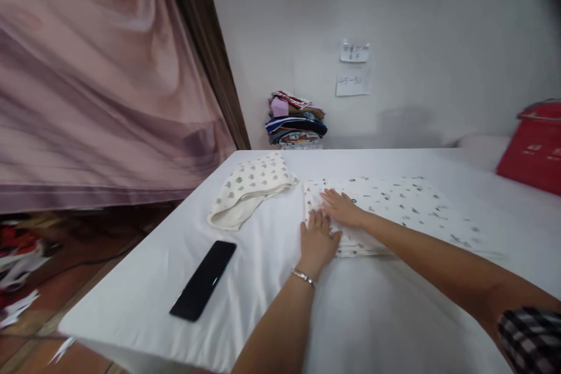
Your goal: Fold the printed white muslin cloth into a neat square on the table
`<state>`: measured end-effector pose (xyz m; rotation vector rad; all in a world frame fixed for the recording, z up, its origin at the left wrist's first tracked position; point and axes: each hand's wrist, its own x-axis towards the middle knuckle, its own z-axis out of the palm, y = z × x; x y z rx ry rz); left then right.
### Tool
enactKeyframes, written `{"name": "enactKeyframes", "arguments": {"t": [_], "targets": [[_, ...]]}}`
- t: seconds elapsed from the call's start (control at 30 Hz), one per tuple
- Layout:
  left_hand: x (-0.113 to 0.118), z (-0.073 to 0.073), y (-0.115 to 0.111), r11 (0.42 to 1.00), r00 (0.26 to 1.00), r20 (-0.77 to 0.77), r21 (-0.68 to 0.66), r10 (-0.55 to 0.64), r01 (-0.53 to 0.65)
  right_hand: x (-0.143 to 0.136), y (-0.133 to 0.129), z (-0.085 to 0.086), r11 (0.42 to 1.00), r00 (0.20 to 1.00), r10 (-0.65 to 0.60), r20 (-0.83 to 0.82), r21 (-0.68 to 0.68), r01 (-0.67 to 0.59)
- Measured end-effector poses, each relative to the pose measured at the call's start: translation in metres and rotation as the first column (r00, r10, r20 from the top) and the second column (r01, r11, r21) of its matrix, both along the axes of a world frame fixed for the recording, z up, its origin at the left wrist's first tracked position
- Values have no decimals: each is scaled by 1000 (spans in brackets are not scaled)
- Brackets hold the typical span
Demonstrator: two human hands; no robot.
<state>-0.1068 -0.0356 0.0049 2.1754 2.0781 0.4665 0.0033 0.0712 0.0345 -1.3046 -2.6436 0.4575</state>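
Note:
A white cloth with small dark prints (394, 198) lies folded in layers on the white-covered table (263, 280). My left hand (319, 239), with a silver bracelet at the wrist, rests on the cloth's near left corner, fingers spread. Just beyond it my right hand (342, 207) lies flat on the cloth's left part, its fingers stretched out to the left. Neither hand grasps anything. To the left, apart from both hands, is a loosely folded cream cloth with grey and green prints (256, 181).
A black phone (204, 280) lies near the table's left edge. Folded clothes (295, 120) are stacked by the back wall. On the right stands a red box or bag (532, 149). A pink curtain (100, 82) hangs at left, above a cluttered tiled floor.

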Motion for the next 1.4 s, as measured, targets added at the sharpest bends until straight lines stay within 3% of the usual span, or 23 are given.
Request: {"name": "enactKeyframes", "arguments": {"t": [0.13, 0.27, 0.4, 0.47, 0.6, 0.67, 0.7, 0.8, 0.87, 1.07, 1.4], "targets": [[-1, 2, 3, 1000, 1000, 11, -5, 6, -6, 48, -44, -10, 997, 1000, 14, 9, 76, -15], [-3, 6, 6, 1000, 1000, 6, -20, 0, 1, 61, -70, -16, 998, 995, 52, 82, -25, -50], [-4, 8, 6, 999, 1000, -29, -34, 6, -6, 62, -69, -5, 997, 997, 39, 69, -73, -34], [-4, 9, 6, 1000, 999, -44, -30, 6, -8, 75, -62, 2, 999, 999, -1, 39, -50, 3], [-4, 8, 6, 999, 999, -37, 39, -6, 7, 150, -41, 10, 973, 973, -229, -17, 20, 230], [-5, 9, 8, 996, 1000, 20, 91, -2, 0, 202, -31, 13, 897, 896, -439, -73, 26, 441], [-7, 9, 9, 993, 998, 67, 117, 8, -16, 228, -28, 15, 805, 800, -589, -116, 2, 593], [-13, 12, 14, 976, 970, 230, 182, 74, -118, 290, -26, 21, 662, 655, -749, -101, -72, 746], [-17, 15, 15, 961, 942, 304, 183, 145, -207, 313, -29, 24, 592, 589, -805, -76, -167, 788], [-22, 24, 8, 953, 919, 261, -18, 296, -302, 324, -30, 20, 465, 505, -863, 14, -370, 804], [-24, 33, 4, 939, 927, 165, -123, 338, -321, 328, -16, 15, 408, 507, -846, 168, -407, 817]]}}
